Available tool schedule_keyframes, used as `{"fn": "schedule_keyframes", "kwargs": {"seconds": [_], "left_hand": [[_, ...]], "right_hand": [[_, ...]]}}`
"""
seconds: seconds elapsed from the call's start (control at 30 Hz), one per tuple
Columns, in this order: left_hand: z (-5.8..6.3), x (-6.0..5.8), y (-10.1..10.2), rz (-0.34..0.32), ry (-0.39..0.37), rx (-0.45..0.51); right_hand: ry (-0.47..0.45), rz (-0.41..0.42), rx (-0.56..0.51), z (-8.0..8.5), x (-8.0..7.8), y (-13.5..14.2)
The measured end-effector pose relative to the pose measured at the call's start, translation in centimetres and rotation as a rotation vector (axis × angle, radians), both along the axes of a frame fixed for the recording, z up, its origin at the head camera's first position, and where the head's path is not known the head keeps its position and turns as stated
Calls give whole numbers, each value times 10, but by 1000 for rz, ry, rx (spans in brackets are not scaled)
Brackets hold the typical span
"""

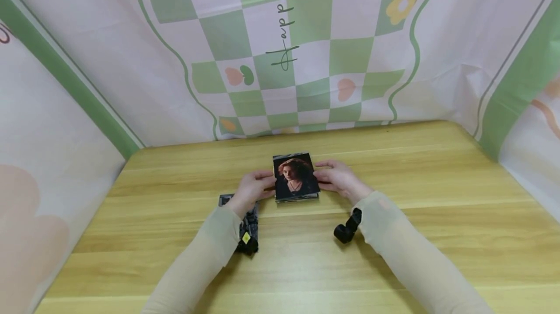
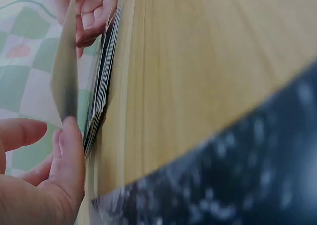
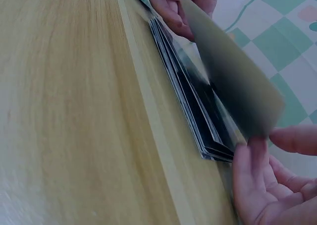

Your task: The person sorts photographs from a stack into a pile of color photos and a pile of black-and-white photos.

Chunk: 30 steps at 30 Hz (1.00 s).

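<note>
A photo print (image 1: pixel 295 175) of a long-haired person in dark clothes faces up between both hands. Both wrist views show its pale back (image 3: pixel 233 81) raised at a slant over a stack of prints (image 3: pixel 181 93), whose edges are slightly fanned. At the print's left edge is my left hand (image 1: pixel 255 188); a fingertip touches the lower edge while the thumb stays apart in the left wrist view. My right hand (image 1: pixel 339 178) pinches the near corner between thumb and finger, as the right wrist view shows.
Beneath my left wrist another dark print (image 1: pixel 252 220) lies on the wooden table (image 1: pixel 302 265); it looms large (image 2: pixel 237 170) in the left wrist view. A green-and-white checked cloth (image 1: pixel 280 85) hangs behind the table. Black cameras (image 1: pixel 345 233) sit on both wrists.
</note>
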<state>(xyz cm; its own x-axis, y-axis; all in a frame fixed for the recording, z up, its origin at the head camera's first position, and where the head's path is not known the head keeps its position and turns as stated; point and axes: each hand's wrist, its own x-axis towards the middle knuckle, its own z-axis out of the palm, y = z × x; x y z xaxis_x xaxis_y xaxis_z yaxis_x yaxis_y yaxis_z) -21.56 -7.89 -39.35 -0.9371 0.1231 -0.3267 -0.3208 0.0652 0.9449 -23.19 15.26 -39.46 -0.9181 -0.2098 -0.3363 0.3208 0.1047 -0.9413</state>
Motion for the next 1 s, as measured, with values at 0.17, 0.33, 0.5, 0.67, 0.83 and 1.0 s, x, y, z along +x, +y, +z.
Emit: {"fn": "schedule_keyframes", "kwargs": {"seconds": [0.17,0.33,0.5,0.67,0.83,1.0], "left_hand": [[0,0,4,5,-16,15],[1,1,5,8,-4,-4],[2,4,4,1,2,-15],[3,7,3,-1,2,-9],[2,12,6,-12,7,-3],[0,16,12,-32,17,6]], "right_hand": [[-18,20,34,0,1,-3],[-15,54,16,1,4,-4],[-6,67,52,4,9,-2],[10,80,57,6,13,-3],[12,85,15,5,18,-1],[13,90,34,5,23,7]]}}
